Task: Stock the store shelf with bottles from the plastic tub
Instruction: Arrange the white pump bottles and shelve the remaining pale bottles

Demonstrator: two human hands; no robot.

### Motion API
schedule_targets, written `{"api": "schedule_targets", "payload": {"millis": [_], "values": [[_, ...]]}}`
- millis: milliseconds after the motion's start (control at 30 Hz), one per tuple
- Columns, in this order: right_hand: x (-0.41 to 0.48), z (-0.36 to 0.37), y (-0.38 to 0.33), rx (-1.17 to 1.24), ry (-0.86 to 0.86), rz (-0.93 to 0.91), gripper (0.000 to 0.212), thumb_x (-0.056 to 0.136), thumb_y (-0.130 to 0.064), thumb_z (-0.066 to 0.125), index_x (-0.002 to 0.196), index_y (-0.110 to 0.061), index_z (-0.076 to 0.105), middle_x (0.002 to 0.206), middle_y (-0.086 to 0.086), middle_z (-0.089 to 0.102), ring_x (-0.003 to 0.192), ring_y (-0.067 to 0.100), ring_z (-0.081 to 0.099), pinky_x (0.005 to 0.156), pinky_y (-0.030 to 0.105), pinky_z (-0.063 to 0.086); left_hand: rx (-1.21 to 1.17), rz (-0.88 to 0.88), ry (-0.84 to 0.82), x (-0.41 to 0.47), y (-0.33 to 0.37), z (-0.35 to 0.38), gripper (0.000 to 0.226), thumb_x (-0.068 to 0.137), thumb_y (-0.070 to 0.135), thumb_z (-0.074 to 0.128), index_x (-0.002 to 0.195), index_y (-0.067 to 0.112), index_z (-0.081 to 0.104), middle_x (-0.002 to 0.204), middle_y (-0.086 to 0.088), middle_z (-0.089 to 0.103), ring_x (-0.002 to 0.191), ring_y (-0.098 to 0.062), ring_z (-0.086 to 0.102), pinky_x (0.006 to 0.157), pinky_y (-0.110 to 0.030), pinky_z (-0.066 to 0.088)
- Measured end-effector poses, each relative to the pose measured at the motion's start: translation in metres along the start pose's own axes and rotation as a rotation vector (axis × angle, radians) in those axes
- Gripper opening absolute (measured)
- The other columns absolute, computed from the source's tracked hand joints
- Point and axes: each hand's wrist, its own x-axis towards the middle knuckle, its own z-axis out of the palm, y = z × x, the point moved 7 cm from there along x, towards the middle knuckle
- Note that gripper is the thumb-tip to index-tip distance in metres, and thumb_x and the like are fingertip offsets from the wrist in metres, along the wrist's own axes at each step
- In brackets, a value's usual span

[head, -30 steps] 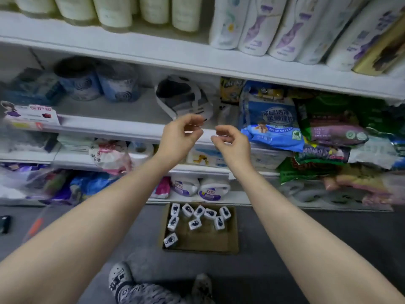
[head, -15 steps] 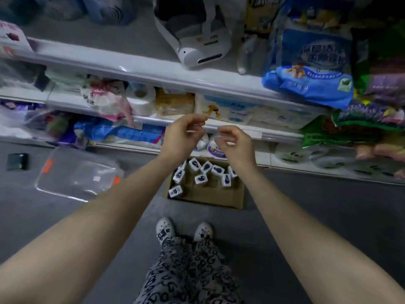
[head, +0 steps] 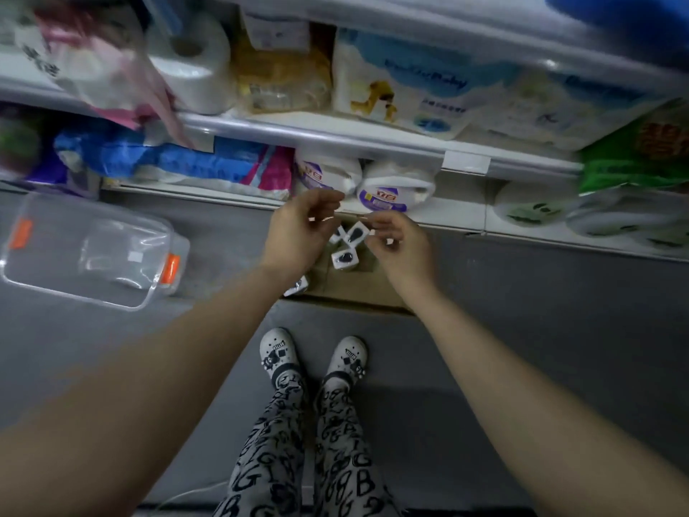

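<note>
My left hand (head: 298, 233) and my right hand (head: 395, 244) hover close together over the floor, just in front of the bottom shelf (head: 447, 218). The fingers of both are curled with thumbs near the fingertips, and I see no object in either. Below them several small white bottles (head: 345, 258) with dark labels stand in a flat cardboard tray (head: 358, 289); my hands hide most of them. A clear plastic tub (head: 93, 251) with orange latches lies on the floor to the left and looks empty.
The shelves hold toilet paper rolls (head: 194, 69), blue and white packs (head: 402, 87), green packs (head: 634, 154) and round white packs (head: 395, 188). A shelf rail (head: 335, 138) juts out above my hands. My two feet (head: 313, 360) stand on grey floor behind the tray.
The view has tilted down from the middle shelves to the floor. Both hands have come down with it, still curled and close together, and now hang over the tray.
</note>
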Motion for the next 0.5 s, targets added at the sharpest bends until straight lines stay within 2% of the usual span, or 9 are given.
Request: {"api": "schedule_targets", "payload": {"millis": [67,167,233,333,433,500], "values": [[0.003,0.013,0.030,-0.018,-0.009,0.046,0.034,0.085,-0.005,0.070,0.101,-0.035,0.064,0.095,-0.024,0.066,0.088,-0.001,0.064,0.080,0.025,0.053,-0.008,-0.038,-0.014,0.004,-0.028,0.014,0.032,0.086,-0.001,0.067,0.112,0.017,0.069,0.100,0.003,0.071,0.087,0.003,0.064,0.079,-0.005,0.047],[0.008,0.035,0.071,-0.037,-0.047,0.099,0.034,0.087,-0.006,0.070,0.106,-0.033,0.064,0.107,-0.013,0.068,0.097,0.001,0.064,0.089,0.028,0.055,0.019,-0.070,-0.056,0.009,-0.069,0.037,0.035,0.086,0.002,0.067,0.117,0.018,0.068,0.101,0.003,0.070,0.095,-0.005,0.066,0.085,-0.011,0.050],[0.012,0.048,0.098,-0.052,-0.063,0.126,0.031,0.088,-0.009,0.070,0.110,-0.031,0.066,0.112,-0.011,0.068,0.099,0.000,0.063,0.088,0.021,0.052,0.026,-0.103,-0.088,0.012,-0.100,0.051,0.038,0.086,0.003,0.067,0.122,0.016,0.066,0.102,0.006,0.067,0.100,-0.008,0.065,0.090,-0.014,0.049],[0.021,0.062,0.126,-0.074,-0.071,0.145,0.029,0.090,-0.012,0.070,0.116,-0.025,0.067,0.113,-0.010,0.067,0.098,-0.002,0.061,0.084,0.013,0.049,0.012,-0.106,-0.135,0.018,-0.136,0.070,0.041,0.087,0.002,0.066,0.126,0.014,0.063,0.108,0.006,0.066,0.108,-0.009,0.064,0.099,-0.027,0.051],[0.031,0.076,0.157,-0.086,-0.104,0.174,0.029,0.091,-0.011,0.068,0.117,-0.025,0.065,0.110,-0.014,0.064,0.097,-0.004,0.058,0.077,0.002,0.043,0.058,-0.137,-0.169,0.024,-0.175,0.088,0.044,0.087,0.003,0.067,0.129,0.016,0.061,0.112,0.010,0.063,0.111,-0.010,0.062,0.098,-0.023,0.049],[0.039,0.086,0.181,-0.102,-0.117,0.190,0.031,0.091,-0.008,0.068,0.120,-0.021,0.065,0.113,-0.011,0.063,0.098,-0.003,0.056,0.076,-0.003,0.041,0.087,-0.127,-0.176,0.029,-0.200,0.100,0.046,0.087,0.003,0.067,0.130,0.017,0.061,0.114,0.009,0.062,0.112,-0.011,0.061,0.099,-0.026,0.050]]}}
